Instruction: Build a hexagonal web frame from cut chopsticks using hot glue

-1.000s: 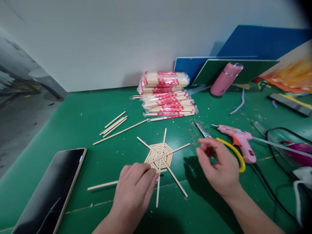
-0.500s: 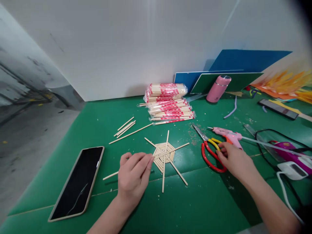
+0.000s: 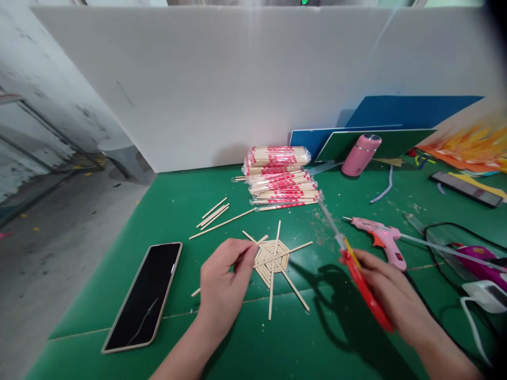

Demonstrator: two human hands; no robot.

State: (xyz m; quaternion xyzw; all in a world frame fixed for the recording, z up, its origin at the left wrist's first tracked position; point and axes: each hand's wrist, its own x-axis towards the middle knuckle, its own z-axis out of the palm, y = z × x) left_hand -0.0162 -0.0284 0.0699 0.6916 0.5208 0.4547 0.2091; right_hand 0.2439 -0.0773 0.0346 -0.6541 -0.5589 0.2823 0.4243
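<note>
My left hand [image 3: 224, 279] pinches a thin wooden stick [image 3: 261, 240] that slants from lower left up to the edge of a hexagonal web of sticks [image 3: 273, 257] lying flat on the green table [image 3: 166, 206]. My right hand [image 3: 390, 295] is closed on the red and yellow handles of a pair of scissors [image 3: 358, 274], lifted off the table, blades pointing up and away toward the wrapped chopstick packs [image 3: 283, 177].
A phone [image 3: 144, 295] lies screen-up at the front left. Loose sticks [image 3: 216, 215] lie left of the packs. A pink glue gun [image 3: 380, 238], cables and a purple device sit at the right. A pink bottle [image 3: 360, 154] and boards stand against the white wall.
My right hand has picked the scissors up off the table and raised them. My left hand has lifted the stick's end up to the web's edge.
</note>
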